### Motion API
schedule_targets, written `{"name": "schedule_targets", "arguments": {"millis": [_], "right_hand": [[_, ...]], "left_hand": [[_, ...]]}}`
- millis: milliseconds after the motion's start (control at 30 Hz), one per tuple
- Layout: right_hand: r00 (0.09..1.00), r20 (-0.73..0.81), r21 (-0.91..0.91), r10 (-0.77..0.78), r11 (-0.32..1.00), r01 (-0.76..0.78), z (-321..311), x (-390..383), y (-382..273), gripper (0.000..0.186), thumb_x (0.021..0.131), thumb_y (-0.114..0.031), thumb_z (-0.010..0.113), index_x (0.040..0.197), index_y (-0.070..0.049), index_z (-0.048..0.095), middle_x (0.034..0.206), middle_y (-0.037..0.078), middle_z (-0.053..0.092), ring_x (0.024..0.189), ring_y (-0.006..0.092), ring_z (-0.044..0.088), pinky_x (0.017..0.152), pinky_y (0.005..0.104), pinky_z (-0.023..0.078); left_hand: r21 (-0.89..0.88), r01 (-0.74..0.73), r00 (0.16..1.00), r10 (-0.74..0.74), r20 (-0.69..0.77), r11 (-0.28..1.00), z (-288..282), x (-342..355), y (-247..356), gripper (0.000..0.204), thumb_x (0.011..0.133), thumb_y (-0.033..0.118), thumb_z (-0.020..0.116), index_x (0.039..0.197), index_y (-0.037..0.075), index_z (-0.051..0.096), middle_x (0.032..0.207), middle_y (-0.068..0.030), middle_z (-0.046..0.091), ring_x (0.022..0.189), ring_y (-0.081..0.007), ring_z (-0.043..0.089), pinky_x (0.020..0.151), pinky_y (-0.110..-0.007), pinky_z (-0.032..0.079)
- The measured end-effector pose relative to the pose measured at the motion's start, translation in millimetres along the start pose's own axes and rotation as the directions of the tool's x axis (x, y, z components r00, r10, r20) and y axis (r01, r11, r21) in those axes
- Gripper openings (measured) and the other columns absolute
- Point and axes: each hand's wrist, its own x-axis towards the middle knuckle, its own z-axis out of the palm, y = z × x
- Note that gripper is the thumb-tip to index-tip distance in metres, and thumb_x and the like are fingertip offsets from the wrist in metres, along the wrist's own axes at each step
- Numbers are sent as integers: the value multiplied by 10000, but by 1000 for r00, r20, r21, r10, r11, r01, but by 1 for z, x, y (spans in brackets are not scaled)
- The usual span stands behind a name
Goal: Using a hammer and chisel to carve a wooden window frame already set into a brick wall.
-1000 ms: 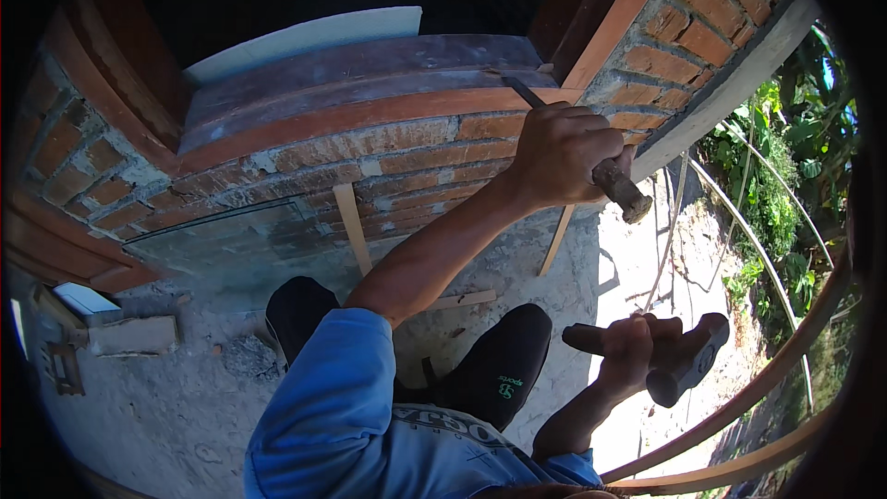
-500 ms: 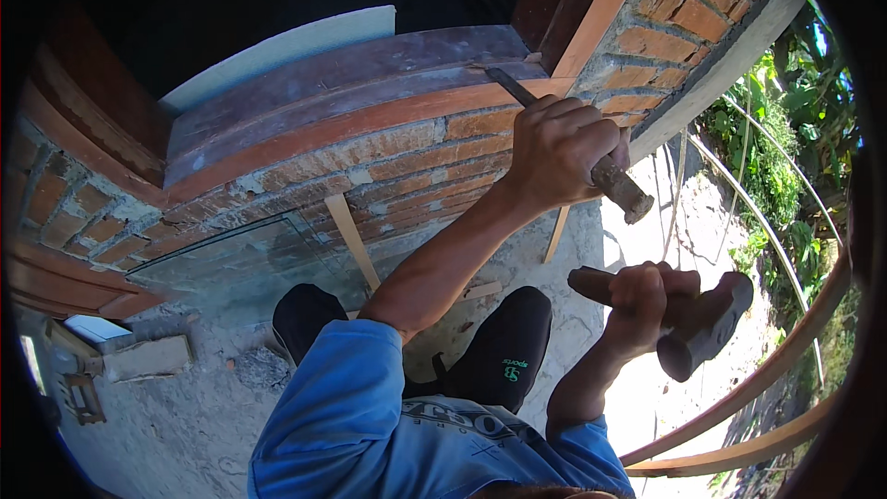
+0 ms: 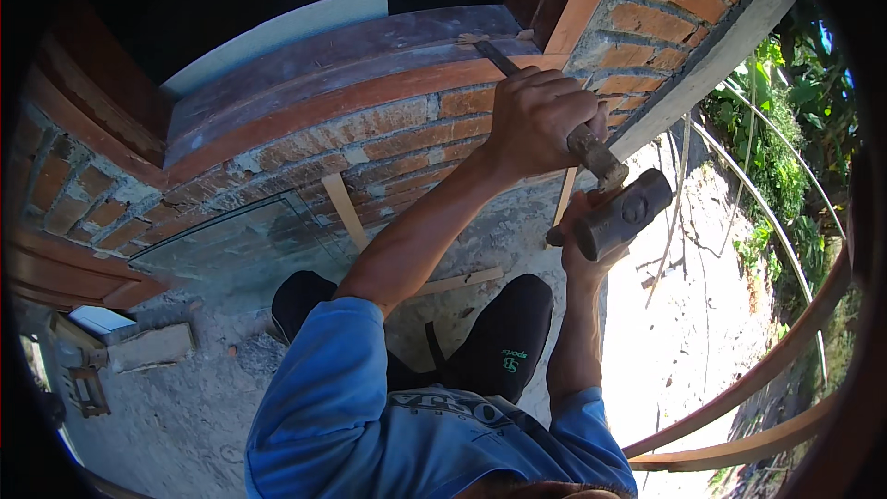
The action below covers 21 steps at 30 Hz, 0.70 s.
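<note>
My left hand (image 3: 539,120) is closed around a chisel (image 3: 496,56) with a worn handle. The blade slants up to the left, and its tip meets the inner ledge of the wooden window frame (image 3: 370,92) near the right corner. Beside the tip lies a small curl of wood (image 3: 469,39). My right hand (image 3: 584,263) grips a hammer (image 3: 630,215). Its heavy dark head is close to the butt of the chisel; I cannot tell if they touch. The head partly hides the fingers.
Brick wall (image 3: 407,143) surrounds the frame. A glass pane (image 3: 231,249) leans below the opening, next to a wooden strip (image 3: 344,211). Wood scraps (image 3: 152,347) lie on the concrete floor at left. Curved wooden rails (image 3: 748,448) and plants stand at right.
My right hand has swung the hammer up and left, from low at the right to beside the chisel's butt. The chisel stays in my left hand, and the view has shifted slightly.
</note>
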Motion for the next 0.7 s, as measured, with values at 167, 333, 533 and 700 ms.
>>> {"name": "schedule_targets", "arguments": {"millis": [167,333,533,700], "right_hand": [[947,198,187,253,939,-290,-20,-16,0,167,783,-85,745,774,-34,586,674,37,588,599,173,553,582,314,442],[885,137,298,444,834,-464,-48,-52,-16,175,825,-75,715,788,-16,555,652,39,567,552,120,544,535,252,434],[891,100,368,442,816,-446,-75,-54,-42,98,865,8,600,888,-5,506,626,50,516,503,113,512,481,240,427],[960,84,451,265,849,-274,-86,-40,-65,115,857,-31,605,871,-1,495,574,58,529,432,123,497,453,242,434]], "left_hand": [[-27,255,961,-250,119,967,-9,24,1,318,716,102,735,541,107,469,511,-67,460,438,-189,454,443,-357,321],[216,-306,912,220,347,927,-17,-70,-22,264,723,183,766,590,142,542,578,-1,522,594,-162,562,547,-329,393],[109,-148,951,112,288,983,-31,-26,13,273,727,181,772,578,141,546,555,2,516,545,-157,540,516,-333,389],[45,-33,995,28,98,998,-37,-20,20,310,740,145,746,531,125,518,491,-17,477,430,-174,468,439,-335,356]]}}
